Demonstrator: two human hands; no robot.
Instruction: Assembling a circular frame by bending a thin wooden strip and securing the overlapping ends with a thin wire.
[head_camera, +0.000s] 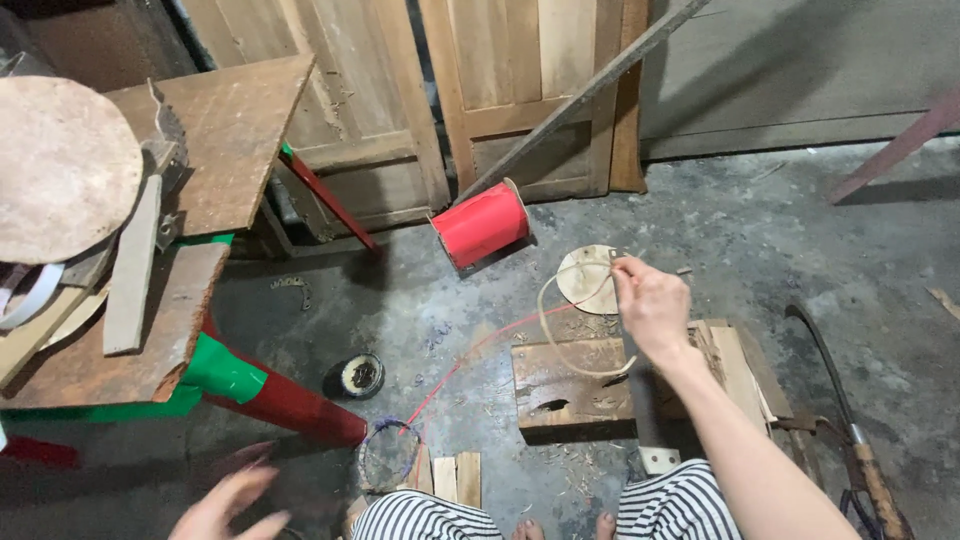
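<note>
My right hand is raised over a low wooden stool and pinches a thin pale cane strip that curves into a loop below it. A red cord runs from near the hand down to a small woven ring on the floor. Behind the hand lies a round wooden disc. My left hand is blurred at the bottom left, fingers spread, holding nothing. A large red spool lies on its side near the wooden doors.
A cluttered workbench with boards and a round wooden piece stands at the left on red and green legs. A small dark roll sits on the concrete floor. A curved blade with a wooden handle lies at the right. My striped trouser legs show below.
</note>
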